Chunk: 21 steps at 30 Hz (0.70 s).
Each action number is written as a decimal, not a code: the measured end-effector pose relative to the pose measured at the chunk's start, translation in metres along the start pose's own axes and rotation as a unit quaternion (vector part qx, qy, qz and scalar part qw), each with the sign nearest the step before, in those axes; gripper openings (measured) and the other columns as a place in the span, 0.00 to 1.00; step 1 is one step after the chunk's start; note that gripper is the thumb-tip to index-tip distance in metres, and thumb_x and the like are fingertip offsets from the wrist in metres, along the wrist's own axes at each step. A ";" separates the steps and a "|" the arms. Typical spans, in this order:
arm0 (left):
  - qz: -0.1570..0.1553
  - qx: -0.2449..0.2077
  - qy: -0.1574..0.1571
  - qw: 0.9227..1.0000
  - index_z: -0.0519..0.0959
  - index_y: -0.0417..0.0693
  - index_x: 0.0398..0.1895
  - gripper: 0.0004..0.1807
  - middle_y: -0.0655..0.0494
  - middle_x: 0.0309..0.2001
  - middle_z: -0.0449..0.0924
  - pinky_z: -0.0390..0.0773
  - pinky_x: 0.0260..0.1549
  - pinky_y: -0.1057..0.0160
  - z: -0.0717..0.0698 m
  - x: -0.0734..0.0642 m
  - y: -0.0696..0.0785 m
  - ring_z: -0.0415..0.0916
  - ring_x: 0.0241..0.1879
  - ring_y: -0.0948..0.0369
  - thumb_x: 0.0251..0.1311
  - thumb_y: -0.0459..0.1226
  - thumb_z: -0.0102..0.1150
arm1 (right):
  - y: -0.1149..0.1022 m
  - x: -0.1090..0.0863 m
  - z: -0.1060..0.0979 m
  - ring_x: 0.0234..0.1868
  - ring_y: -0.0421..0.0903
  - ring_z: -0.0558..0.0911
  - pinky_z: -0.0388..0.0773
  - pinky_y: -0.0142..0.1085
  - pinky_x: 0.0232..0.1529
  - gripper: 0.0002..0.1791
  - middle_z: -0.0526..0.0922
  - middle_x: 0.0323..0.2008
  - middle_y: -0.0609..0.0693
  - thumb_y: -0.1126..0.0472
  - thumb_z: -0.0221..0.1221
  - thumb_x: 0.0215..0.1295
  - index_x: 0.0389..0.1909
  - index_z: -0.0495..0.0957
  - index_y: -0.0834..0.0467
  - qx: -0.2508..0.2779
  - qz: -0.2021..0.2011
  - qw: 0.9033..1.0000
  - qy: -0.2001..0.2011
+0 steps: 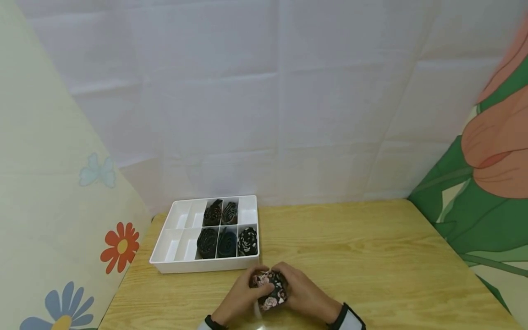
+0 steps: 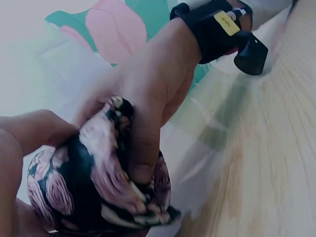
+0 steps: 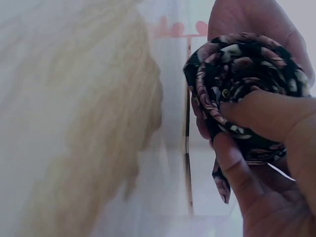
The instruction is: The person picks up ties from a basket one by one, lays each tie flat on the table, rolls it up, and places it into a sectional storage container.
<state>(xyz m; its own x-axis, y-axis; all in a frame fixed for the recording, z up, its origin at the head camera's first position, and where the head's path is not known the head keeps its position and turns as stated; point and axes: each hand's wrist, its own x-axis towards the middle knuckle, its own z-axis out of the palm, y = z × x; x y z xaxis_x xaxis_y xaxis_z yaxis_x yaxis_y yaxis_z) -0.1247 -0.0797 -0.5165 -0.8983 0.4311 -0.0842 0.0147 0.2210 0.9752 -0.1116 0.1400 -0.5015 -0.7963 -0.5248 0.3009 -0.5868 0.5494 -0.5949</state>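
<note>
A rolled necktie [image 1: 270, 302], dark with pink and white roses, is between my two hands near the front of the table. My left hand [image 1: 243, 293] grips it from the left, the thumb lying across its patterned face. From the other side my right hand [image 1: 305, 295] curls its fingers round the roll. In the right wrist view the coil of the necktie [image 3: 242, 54] faces the camera, fingers pressing into its middle, and a pointed end hangs loose below. The left wrist view shows the necktie's outer layer [image 2: 59, 192] bunched under a thumb.
Just beyond my hands, to the left, stands a white divided tray [image 1: 206, 265]. Several dark rolled neckties [image 1: 247, 241] sit in its middle and right compartments; the left ones are bare. The wooden table [image 1: 350, 247] meets a white-sheeted wall behind and flowered panels at both sides.
</note>
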 end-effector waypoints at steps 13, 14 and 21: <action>0.065 0.055 0.039 0.996 0.75 0.51 0.65 0.33 0.45 0.62 0.80 0.77 0.56 0.61 -0.003 -0.001 0.000 0.78 0.60 0.51 0.56 0.39 0.77 | 0.005 0.000 -0.011 0.66 0.49 0.80 0.80 0.54 0.66 0.38 0.79 0.67 0.47 0.40 0.71 0.66 0.71 0.73 0.50 0.019 0.055 0.998 -0.032; 0.070 0.053 0.041 0.995 0.75 0.52 0.65 0.33 0.46 0.63 0.80 0.77 0.58 0.61 -0.003 -0.001 0.000 0.78 0.61 0.51 0.55 0.38 0.77 | 0.006 0.001 -0.010 0.64 0.47 0.82 0.81 0.50 0.65 0.36 0.81 0.65 0.46 0.42 0.71 0.66 0.70 0.73 0.51 0.032 0.059 0.997 -0.027; 0.083 0.074 0.069 0.991 0.74 0.46 0.68 0.39 0.48 0.64 0.81 0.76 0.62 0.62 -0.002 -0.001 0.000 0.79 0.62 0.50 0.52 0.39 0.81 | 0.005 0.003 -0.008 0.57 0.42 0.84 0.85 0.42 0.58 0.30 0.85 0.60 0.49 0.51 0.74 0.65 0.66 0.76 0.53 0.063 0.046 0.997 -0.008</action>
<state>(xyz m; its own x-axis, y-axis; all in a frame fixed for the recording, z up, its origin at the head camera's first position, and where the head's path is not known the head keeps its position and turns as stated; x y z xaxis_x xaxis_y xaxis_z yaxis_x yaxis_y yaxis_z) -0.1246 -0.0822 -0.5165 -0.9296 0.3505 0.1136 0.2225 0.2881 0.9314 -0.1181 0.1470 -0.4976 -0.8426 -0.4866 0.2306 -0.4883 0.5100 -0.7081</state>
